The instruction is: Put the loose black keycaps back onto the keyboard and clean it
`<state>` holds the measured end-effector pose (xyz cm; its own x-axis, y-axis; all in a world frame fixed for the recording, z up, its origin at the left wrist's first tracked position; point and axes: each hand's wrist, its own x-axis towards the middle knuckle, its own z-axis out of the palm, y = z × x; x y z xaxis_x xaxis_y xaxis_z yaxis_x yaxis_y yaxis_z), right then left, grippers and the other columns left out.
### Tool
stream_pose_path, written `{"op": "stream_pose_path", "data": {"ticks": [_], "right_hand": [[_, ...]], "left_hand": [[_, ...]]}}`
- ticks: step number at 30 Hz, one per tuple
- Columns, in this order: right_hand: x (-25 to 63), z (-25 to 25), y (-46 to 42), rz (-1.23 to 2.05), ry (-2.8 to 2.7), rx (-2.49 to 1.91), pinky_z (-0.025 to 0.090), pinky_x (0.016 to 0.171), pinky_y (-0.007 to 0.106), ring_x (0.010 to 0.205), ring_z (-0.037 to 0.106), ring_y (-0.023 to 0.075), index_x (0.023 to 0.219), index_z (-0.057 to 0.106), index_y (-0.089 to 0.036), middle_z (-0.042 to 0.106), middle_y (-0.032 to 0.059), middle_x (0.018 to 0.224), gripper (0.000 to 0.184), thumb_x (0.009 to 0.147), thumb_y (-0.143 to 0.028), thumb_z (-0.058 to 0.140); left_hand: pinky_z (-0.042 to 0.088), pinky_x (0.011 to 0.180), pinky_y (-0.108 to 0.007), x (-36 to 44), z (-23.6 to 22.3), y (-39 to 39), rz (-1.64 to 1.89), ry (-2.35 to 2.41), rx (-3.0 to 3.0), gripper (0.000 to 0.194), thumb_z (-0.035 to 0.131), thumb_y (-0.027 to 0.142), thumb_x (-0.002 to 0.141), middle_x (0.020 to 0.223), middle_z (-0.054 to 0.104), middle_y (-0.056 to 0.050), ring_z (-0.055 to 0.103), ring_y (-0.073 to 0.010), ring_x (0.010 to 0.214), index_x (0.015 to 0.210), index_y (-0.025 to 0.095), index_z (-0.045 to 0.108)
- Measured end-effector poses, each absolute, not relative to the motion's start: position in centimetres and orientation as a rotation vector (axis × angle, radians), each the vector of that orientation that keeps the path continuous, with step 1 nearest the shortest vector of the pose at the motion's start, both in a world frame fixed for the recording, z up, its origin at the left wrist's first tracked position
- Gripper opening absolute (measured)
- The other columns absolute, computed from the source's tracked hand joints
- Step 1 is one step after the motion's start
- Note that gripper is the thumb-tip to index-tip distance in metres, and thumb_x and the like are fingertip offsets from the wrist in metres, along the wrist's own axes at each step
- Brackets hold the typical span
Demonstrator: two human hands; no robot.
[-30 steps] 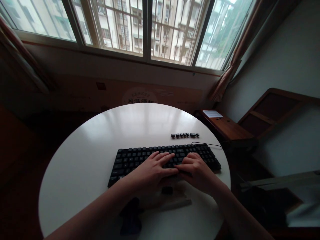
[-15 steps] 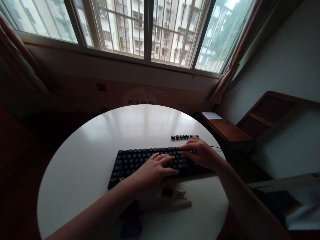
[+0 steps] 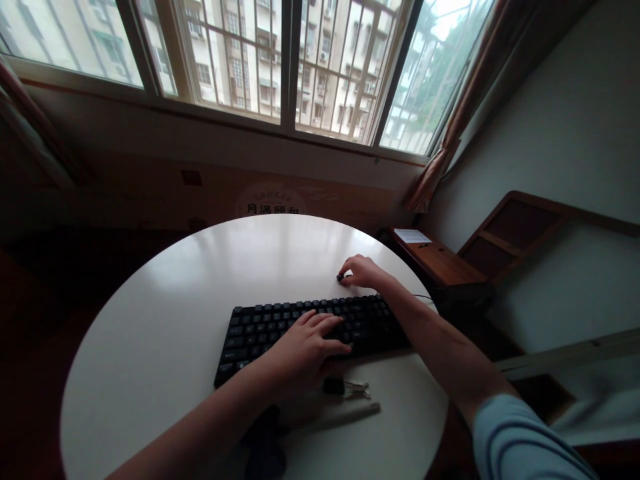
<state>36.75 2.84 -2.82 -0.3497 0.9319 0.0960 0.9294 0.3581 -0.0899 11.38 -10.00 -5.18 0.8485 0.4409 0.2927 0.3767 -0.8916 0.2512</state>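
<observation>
A black keyboard (image 3: 280, 323) lies on the round white table (image 3: 165, 313). My left hand (image 3: 305, 343) rests flat on the keyboard's middle keys, fingers stretched out and holding nothing. My right hand (image 3: 364, 272) is beyond the keyboard's far edge, over the row of loose keycaps, and hides most of them. Its fingers are curled and pinched together at a small black keycap (image 3: 341, 277) that shows at the fingertips.
Near the table's front edge lie a small black tool with a wire loop (image 3: 336, 385), a pale long strip (image 3: 350, 413) and a dark lump (image 3: 265, 447). The keyboard cable (image 3: 424, 297) runs off to the right. A wooden side table (image 3: 435, 257) stands to the right, under the window.
My right hand has left the keyboard's right half and moved away from me to the row of loose keycaps. My left hand has stayed on the keys. The view has tilted slightly.
</observation>
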Motion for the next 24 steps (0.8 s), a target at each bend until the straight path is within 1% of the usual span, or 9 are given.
{"op": "stream_pose_path", "data": {"ticks": [2,5,7,9,12,14,19,22,24], "right_hand": [[36.4,-2.6,2.5,0.020,-2.460,-1.691,0.044,0.091,0.032,0.106,0.061,0.0237,0.094,0.079,-0.027,0.073,0.0030,0.102,0.016,0.079,-0.031,0.075],[36.4,-1.9,0.4,-0.006,-2.406,-1.626,0.044,0.095,0.032,0.106,0.061,0.0214,0.098,0.078,-0.027,0.073,0.0022,0.106,0.016,0.084,-0.032,0.072],[36.8,-1.3,-2.1,0.013,-2.338,-1.522,0.045,0.094,0.032,0.101,0.063,0.0201,0.100,0.077,-0.025,0.073,0.0030,0.104,0.017,0.085,-0.031,0.071],[37.5,-1.1,-5.2,0.068,-2.259,-1.398,0.047,0.092,0.032,0.097,0.064,0.0193,0.101,0.076,-0.023,0.073,0.0039,0.101,0.017,0.086,-0.030,0.071],[38.4,-1.7,-9.9,0.131,-2.181,-1.283,0.048,0.092,0.034,0.099,0.063,0.0190,0.105,0.074,-0.022,0.072,0.0049,0.102,0.018,0.088,-0.028,0.068],[38.7,-2.7,-12.3,0.115,-2.142,-1.245,0.049,0.091,0.035,0.099,0.061,0.0193,0.107,0.073,-0.021,0.071,0.0057,0.101,0.019,0.090,-0.027,0.066],[38.4,-5.2,-14.7,-0.018,-2.129,-1.178,0.048,0.091,0.038,0.097,0.059,0.0197,0.113,0.071,-0.021,0.071,0.0055,0.097,0.023,0.092,-0.025,0.063],[38.2,-5.8,-14.7,-0.069,-2.159,-1.175,0.046,0.093,0.039,0.098,0.059,0.0202,0.113,0.071,-0.021,0.071,0.0054,0.096,0.023,0.092,-0.025,0.063],[38.2,-5.9,-14.7,-0.100,-2.174,-1.189,0.044,0.094,0.041,0.096,0.058,0.0207,0.112,0.072,-0.022,0.071,0.0051,0.094,0.023,0.090,-0.026,0.065]], "left_hand": [[0.031,0.110,-0.061,11.2,-5.2,-10.0,0.527,0.617,2.850,0.034,0.072,0.036,0.087,0.145,0.052,-0.010,0.050,-0.0351,0.130,0.120,0.038,0.069],[0.031,0.111,-0.060,10.9,-5.2,-9.9,0.545,0.587,2.872,0.042,0.069,0.039,0.089,0.149,0.048,-0.010,0.049,-0.0359,0.131,0.130,0.038,0.063],[0.031,0.111,-0.060,10.8,-5.1,-9.9,0.525,0.578,2.888,0.047,0.068,0.041,0.089,0.151,0.045,-0.010,0.049,-0.0367,0.131,0.136,0.038,0.058],[0.030,0.111,-0.060,10.9,-4.9,-9.8,0.486,0.577,2.899,0.046,0.068,0.043,0.089,0.152,0.044,-0.010,0.047,-0.0368,0.133,0.134,0.039,0.059],[0.030,0.112,-0.059,11.1,-4.7,-9.8,0.456,0.582,2.900,0.039,0.069,0.042,0.089,0.152,0.045,-0.007,0.047,-0.0361,0.133,0.128,0.040,0.064],[0.031,0.111,-0.059,11.2,-4.6,-9.9,0.455,0.596,2.900,0.042,0.068,0.042,0.089,0.152,0.045,-0.008,0.047,-0.0359,0.133,0.130,0.040,0.062],[0.032,0.112,-0.058,11.3,-4.7,-9.8,0.448,0.643,2.892,0.056,0.067,0.042,0.089,0.152,0.044,-0.011,0.046,-0.0364,0.133,0.141,0.033,0.053],[0.035,0.112,-0.052,11.2,-4.7,-9.7,0.453,0.693,2.840,0.069,0.066,0.037,0.088,0.151,0.045,-0.013,0.046,-0.0325,0.134,0.150,0.025,0.039],[0.039,0.110,-0.049,11.1,-4.6,-9.6,0.506,0.717,2.815,0.071,0.065,0.032,0.088,0.150,0.047,-0.013,0.047,-0.0301,0.133,0.152,0.023,0.035]]}}
